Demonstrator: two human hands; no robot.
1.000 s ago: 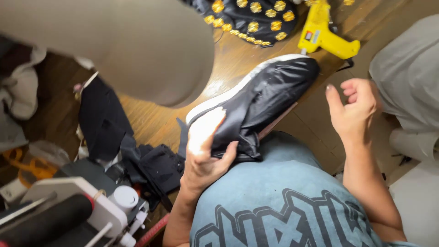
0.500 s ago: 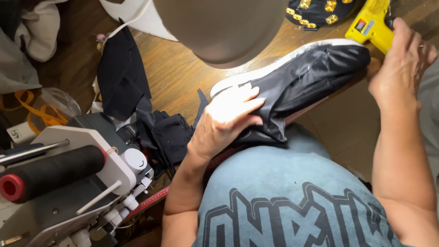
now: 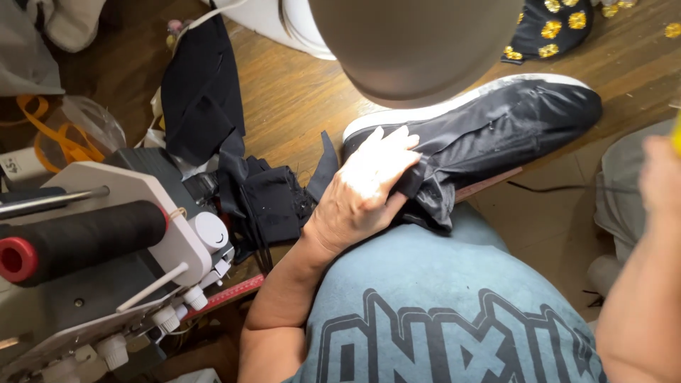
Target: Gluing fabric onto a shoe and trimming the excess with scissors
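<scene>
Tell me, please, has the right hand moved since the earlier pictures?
Yes. The right hand has swung outward from the black shoe to the right edge of the view.

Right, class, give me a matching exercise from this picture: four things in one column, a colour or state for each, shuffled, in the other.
Things:
1. shoe
2. left hand
3. thread spool
4. ruler

Descriptions:
A. red, beside the machine
B. black with a white sole, on its side
C. black, with a red end
D. pressed flat on the shoe's heel end

Pairs: 1-B, 2-D, 3-C, 4-A
</scene>
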